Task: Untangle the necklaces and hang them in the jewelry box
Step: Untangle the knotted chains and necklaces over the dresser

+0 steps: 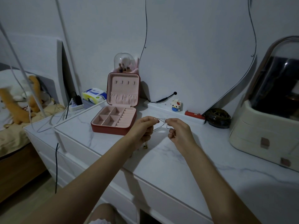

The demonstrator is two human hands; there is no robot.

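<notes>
My left hand [144, 126] and right hand [178, 130] each pinch the thin necklaces [162, 122], held up over the white table [161, 159]. The chains are crossed between my fingers. They look light, floppy and easy to snap, so I think I should pinch near the knot and pull softly. Behind them sits the open jewelry box [116, 117], hooks [125, 82] bare.

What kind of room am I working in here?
Most likely a bedroom, at a dressing table: a bed with plush toys on the left, a brush holder and an open jewelry box.
</notes>
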